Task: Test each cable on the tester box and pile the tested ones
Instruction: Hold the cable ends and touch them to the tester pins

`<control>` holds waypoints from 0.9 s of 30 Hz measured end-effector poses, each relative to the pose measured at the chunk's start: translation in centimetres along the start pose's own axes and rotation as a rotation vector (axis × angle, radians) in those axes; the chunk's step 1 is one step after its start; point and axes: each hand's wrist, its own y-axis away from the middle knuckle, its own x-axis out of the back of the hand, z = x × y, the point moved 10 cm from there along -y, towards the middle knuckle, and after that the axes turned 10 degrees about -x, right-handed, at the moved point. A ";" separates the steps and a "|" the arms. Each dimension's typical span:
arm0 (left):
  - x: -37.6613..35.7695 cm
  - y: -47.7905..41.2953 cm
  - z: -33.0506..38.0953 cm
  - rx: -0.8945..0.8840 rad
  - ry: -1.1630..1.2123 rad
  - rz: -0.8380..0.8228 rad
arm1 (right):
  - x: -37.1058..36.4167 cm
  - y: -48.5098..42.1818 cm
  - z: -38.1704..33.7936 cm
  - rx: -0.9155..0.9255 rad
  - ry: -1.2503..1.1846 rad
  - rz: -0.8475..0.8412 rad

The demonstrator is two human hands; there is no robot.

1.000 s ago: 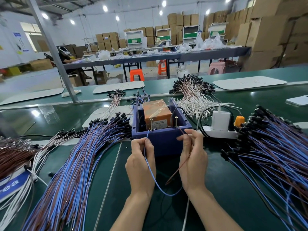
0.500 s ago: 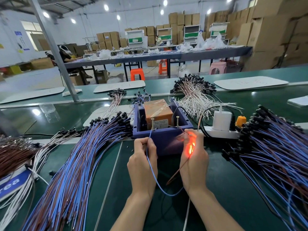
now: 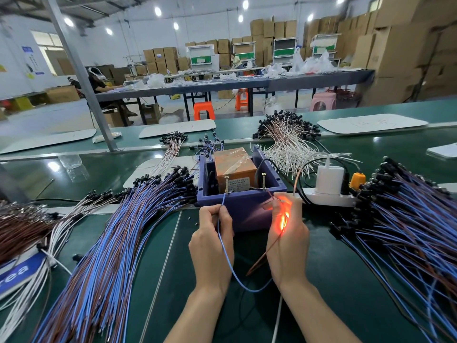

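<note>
Your left hand has its grip pressed together, thumb and forefinger pinching the blue lead of the cable just below its bare tip. That tip touches the left screw on the front rim of the tester box. Your right hand curls round the cable's other end, with its fingertips pinching near the right screw. You cannot see whether that end actually touches the screw. An orange-red glow shines between the fingers of the right hand. The blue lead loops down between your wrists, and a brown lead slants out from under the right palm.

A second ago both hands sat in the same places and there was no light. Half a second ago the glow had come on, and now it is still lit.

There is one cable in your hands and one tester box, standing mid-bench. The box has two screws and one orange block inside. There are three big heaps: the blue-and-brown heap toward the left edge of the bench, another heap toward the right edge, and a white-wired heap behind the box. One power strip lies just right of the box, and one white charger is plugged into it.
</note>
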 end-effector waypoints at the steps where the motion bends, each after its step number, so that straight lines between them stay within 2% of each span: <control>1: 0.0 0.0 0.0 -0.002 -0.002 0.002 | 0.0 0.0 0.0 0.001 0.001 -0.001; 19: 0.7 0.3 -0.7 0.046 0.094 0.050 | 1.4 1.1 0.1 -0.075 -0.045 0.014; 24: 1.2 0.7 -0.4 0.054 0.113 0.044 | 2.8 1.4 1.2 -0.194 -0.083 0.032; 27: 1.7 1.1 -0.6 0.085 0.116 0.037 | 3.6 1.8 3.0 -0.334 -0.120 0.033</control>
